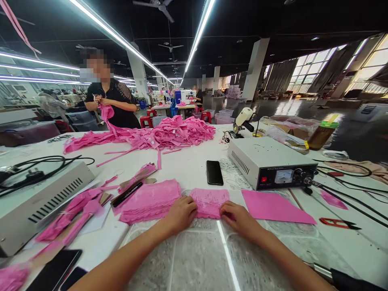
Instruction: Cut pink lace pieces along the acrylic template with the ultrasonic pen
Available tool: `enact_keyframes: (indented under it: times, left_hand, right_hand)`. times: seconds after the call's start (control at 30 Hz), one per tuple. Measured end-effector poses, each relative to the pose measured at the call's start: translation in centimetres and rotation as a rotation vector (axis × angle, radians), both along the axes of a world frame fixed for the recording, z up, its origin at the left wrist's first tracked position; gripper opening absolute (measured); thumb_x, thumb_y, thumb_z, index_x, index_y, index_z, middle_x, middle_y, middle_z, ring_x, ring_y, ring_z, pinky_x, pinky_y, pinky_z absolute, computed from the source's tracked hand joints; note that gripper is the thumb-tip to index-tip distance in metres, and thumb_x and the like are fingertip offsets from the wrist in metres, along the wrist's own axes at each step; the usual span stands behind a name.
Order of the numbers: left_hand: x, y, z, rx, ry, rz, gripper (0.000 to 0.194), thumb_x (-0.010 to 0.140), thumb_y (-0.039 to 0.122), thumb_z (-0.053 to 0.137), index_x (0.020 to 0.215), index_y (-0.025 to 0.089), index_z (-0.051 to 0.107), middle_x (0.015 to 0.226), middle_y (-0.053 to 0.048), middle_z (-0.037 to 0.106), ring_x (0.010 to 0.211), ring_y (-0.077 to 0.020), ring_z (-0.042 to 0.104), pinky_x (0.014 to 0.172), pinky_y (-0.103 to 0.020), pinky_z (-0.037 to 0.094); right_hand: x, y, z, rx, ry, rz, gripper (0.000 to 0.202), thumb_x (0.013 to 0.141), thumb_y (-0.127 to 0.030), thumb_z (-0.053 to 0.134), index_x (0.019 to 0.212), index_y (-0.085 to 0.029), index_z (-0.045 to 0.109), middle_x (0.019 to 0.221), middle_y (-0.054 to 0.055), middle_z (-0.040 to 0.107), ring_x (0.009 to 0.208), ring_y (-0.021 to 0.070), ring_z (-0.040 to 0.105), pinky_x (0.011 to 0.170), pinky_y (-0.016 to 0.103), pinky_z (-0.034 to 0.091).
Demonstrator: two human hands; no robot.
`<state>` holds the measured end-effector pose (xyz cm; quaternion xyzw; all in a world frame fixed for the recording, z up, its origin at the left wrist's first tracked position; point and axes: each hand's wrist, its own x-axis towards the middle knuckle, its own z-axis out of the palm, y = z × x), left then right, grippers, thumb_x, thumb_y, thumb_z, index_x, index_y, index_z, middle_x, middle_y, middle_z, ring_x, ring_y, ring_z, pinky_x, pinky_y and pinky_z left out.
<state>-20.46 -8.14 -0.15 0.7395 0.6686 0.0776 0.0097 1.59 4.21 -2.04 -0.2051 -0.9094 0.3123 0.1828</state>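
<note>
white table (194, 167), pink lace piece (209, 202), factory hall

Head view — forward and down, close over the white table (194, 169).

Two bare arms, two bare hands

The left hand (181, 213) and right hand (239, 218) wear no gloves, rings or watch; no sleeves show.

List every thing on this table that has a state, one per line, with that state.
left hand: knuckles up, pressing the lace piece's left edge
right hand: pressing its right edge
lace piece: flat between the hands
lace stack: piled, beside left hand
black phone: face up, screen dark
control box: red switch lit
red snips: lying untouched
pink strips: loose heap
</note>
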Motion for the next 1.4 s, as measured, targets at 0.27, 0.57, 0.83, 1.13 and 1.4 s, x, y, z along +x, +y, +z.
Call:
enact_keyframes:
  times: [0.27, 0.57, 0.83, 1.13, 1.4]
  left_hand:
    - [-0.3, 0.4, 0.4, -0.018, -0.017, -0.02, 0.025, 0.097, 0.032, 0.059, 0.115, 0.015, 0.06, 0.111, -0.007, 0.063, 0.093, -0.0186, 0.064, 0.082, -0.038, 0.056]
    - [1.5, 0.6, 0.3, 0.045, 0.05, -0.002, 0.027, 0.094, 0.039, 0.061, 0.106, 0.014, 0.062, 0.108, -0.007, 0.063, 0.099, -0.0208, 0.062, 0.086, -0.041, 0.053]
    - [2.5, 1.3, -1.5, 0.221, 0.109, 0.033, 0.025, 0.096, 0.034, 0.06, 0.111, 0.014, 0.061, 0.11, -0.007, 0.063, 0.096, -0.0197, 0.063, 0.084, -0.04, 0.054]
    - [-0.7, -9.6, -0.1, 0.301, 0.065, -0.248, 0.023, 0.099, 0.009, 0.039, 0.097, 0.015, 0.061, 0.083, -0.005, 0.061, 0.075, -0.0174, 0.054, 0.073, -0.033, 0.043]
    - [0.0, -17.4, 0.8, 0.028, -0.103, -0.204, 0.028, 0.102, 0.016, 0.036, 0.103, 0.017, 0.064, 0.091, -0.007, 0.066, 0.081, -0.0178, 0.058, 0.078, -0.03, 0.044]
  right_hand:
    - [0.0, 0.1, -0.2, 0.0, 0.023, -0.03, 0.016, 0.088, -0.018, 0.045, 0.077, -0.021, 0.056, 0.084, 0.003, 0.062, 0.075, 0.0166, 0.058, 0.067, 0.029, 0.045]
    - [-0.4, 1.0, -0.1, 0.041, 0.067, -0.109, 0.017, 0.09, -0.023, 0.043, 0.075, -0.022, 0.051, 0.081, 0.003, 0.058, 0.069, 0.0161, 0.054, 0.063, 0.03, 0.045]
    - [0.0, 0.5, 1.3, 0.138, 0.071, -0.122, 0.02, 0.093, -0.023, 0.041, 0.076, -0.022, 0.051, 0.079, 0.004, 0.06, 0.068, 0.0173, 0.056, 0.062, 0.031, 0.046]
    - [3.2, -7.2, 0.6, 0.305, 0.144, 0.082, 0.02, 0.094, -0.011, 0.042, 0.084, -0.021, 0.056, 0.083, 0.003, 0.064, 0.073, 0.0157, 0.061, 0.065, 0.027, 0.052]
    - [3.6, -12.9, -0.8, 0.36, 0.212, 0.268, 0.02, 0.09, -0.01, 0.048, 0.096, -0.024, 0.06, 0.088, 0.007, 0.07, 0.079, 0.0203, 0.068, 0.072, 0.032, 0.059]
